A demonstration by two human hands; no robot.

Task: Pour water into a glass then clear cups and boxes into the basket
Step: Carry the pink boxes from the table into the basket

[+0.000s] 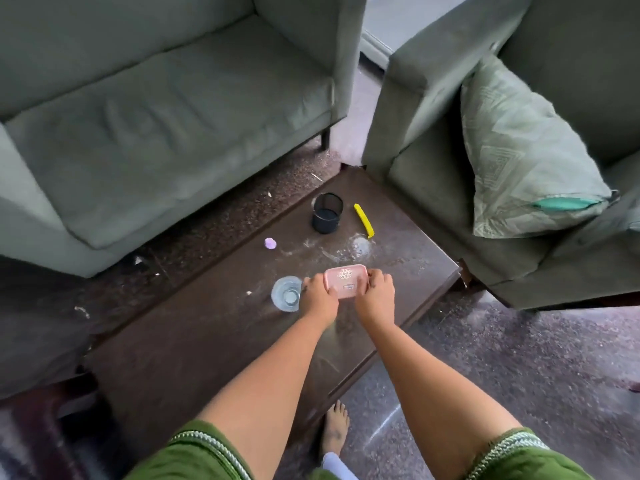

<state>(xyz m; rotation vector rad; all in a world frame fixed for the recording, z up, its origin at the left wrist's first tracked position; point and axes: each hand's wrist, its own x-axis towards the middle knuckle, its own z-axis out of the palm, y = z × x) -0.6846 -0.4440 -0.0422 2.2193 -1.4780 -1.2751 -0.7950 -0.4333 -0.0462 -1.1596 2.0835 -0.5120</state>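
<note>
**Pink box in both hands, basket waiting at the far end**

While both hands are closing on the pink lidded box, the clearing part of the task appears to be getting under way. The left hand is gripping the box's left end, fingers curled over its edge, and the right hand is clamping the right end the same way. Whether the box is resting on the dark wooden table or lifted just off it is hard to tell. A clear plastic cup is standing just beside the left hand, with what looks like water in it, so the pouring seems done. Farther along the table, the black mesh basket is sitting upright near a yellow strip, with a small purple object off to its left. Next, the box likely needs carrying forward to the basket, whose narrow mouth may call for tilting it in end-first.
</note>
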